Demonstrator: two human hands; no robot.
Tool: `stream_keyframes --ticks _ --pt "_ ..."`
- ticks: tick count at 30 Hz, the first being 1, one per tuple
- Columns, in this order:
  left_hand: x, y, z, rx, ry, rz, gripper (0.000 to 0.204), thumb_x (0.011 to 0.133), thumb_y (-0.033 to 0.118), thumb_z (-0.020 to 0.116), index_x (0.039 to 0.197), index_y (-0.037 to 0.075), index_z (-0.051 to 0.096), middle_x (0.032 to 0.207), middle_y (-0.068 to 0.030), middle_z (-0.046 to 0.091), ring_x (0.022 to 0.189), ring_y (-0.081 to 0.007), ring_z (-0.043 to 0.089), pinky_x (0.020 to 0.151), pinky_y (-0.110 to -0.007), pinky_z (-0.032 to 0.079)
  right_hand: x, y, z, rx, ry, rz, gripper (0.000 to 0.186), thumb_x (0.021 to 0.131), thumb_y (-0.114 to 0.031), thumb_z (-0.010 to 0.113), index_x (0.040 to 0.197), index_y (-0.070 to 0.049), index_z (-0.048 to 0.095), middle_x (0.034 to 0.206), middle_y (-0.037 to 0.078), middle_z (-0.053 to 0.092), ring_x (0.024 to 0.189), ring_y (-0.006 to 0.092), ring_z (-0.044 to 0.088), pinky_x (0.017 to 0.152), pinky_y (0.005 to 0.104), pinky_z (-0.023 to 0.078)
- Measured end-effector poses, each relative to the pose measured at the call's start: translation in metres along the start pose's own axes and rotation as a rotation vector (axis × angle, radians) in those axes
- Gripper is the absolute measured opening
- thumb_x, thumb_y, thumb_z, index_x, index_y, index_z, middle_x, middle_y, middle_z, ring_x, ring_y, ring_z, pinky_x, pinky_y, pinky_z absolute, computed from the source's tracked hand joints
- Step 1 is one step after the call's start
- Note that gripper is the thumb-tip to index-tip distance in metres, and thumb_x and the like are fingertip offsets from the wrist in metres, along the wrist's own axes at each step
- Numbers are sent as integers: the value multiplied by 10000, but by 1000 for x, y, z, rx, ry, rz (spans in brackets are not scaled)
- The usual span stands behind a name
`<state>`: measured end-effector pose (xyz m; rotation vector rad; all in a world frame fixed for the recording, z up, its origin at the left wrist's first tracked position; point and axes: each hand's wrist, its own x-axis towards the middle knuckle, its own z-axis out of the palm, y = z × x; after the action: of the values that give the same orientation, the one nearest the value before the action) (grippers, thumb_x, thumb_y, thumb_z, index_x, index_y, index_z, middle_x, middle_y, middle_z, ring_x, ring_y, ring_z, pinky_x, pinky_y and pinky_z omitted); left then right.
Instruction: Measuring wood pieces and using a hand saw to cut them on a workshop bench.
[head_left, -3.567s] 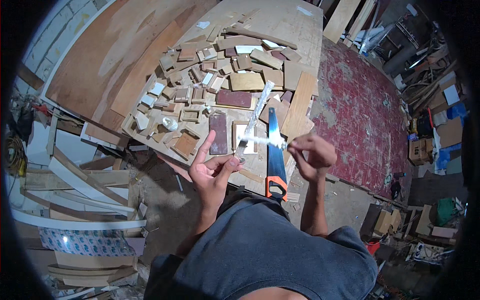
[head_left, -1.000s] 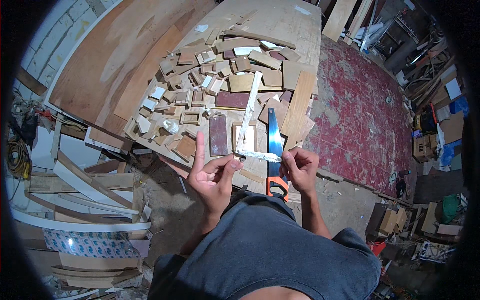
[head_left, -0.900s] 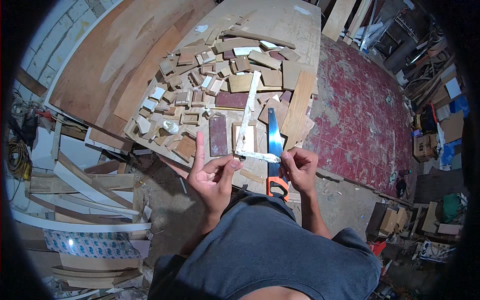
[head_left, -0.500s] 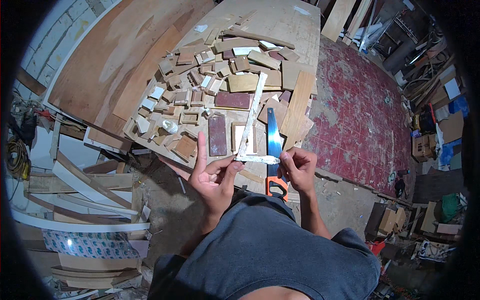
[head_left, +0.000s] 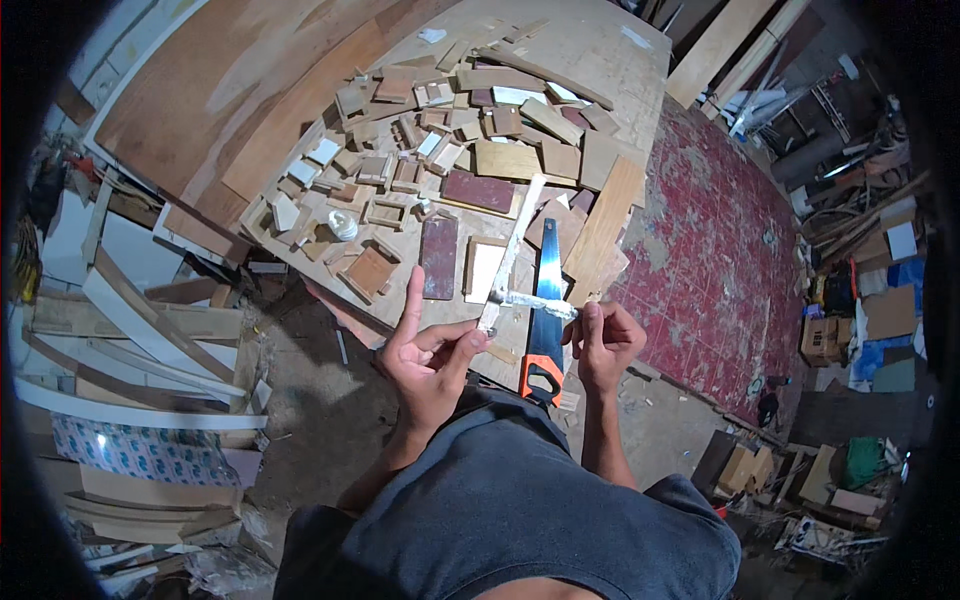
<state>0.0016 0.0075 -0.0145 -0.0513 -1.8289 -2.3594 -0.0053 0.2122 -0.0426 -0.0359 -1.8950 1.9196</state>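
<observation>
**Small pinches ask for a calm pull**

The long whitish strip (head_left: 517,240) slants upward, away from the left hand (head_left: 425,365), which pinches its near end between the thumb and a finger; another finger points up, free. From its lower part the crumpled short strip (head_left: 540,304) goes sideways to the right hand (head_left: 608,345), where thumb and finger are closed on the outer end. Whether both are one piece, I cannot tell. In my judgement, the left should hold without twisting and the right pull gently. Beneath lies a handsaw (head_left: 549,260) on the table (head_left: 590,45).
</observation>
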Motion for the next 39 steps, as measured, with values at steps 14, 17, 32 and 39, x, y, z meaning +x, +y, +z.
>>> stream_keyframes --ticks 14,17,32,39 --pt "47 -9 -102 -99 152 -137 810 906 33 698 1494 -150 171 860 -162 742 808 -139 710 742 -235 561 -7 10 113 -333 -120 -64 260 949 3 598 691 19 569 594 44 582 503 81 562 457 234 440" --pt "58 -11 -129 -127 176 -173 783 907 39 697 1481 -158 203 876 -168 740 806 -141 711 736 -243 573 -7 17 135 -444 -182 -128 242 942 21 599 702 33 569 598 39 585 509 66 539 464 217 410" --pt "38 -6 -278 -21 792 -260 750 873 -12 706 1500 -67 298 927 -155 731 835 -170 705 774 -285 591 61 190 300 -715 -378 62 171 850 -158 767 893 -4 707 728 192 682 623 263 684 579 363 506" --pt "10 -15 -294 -2 855 -284 749 851 25 734 1501 -2 363 903 -96 727 826 -171 704 787 -298 566 78 293 373 -732 -568 -159 180 843 -177 725 825 -5 675 752 201 673 688 387 672 602 445 518"
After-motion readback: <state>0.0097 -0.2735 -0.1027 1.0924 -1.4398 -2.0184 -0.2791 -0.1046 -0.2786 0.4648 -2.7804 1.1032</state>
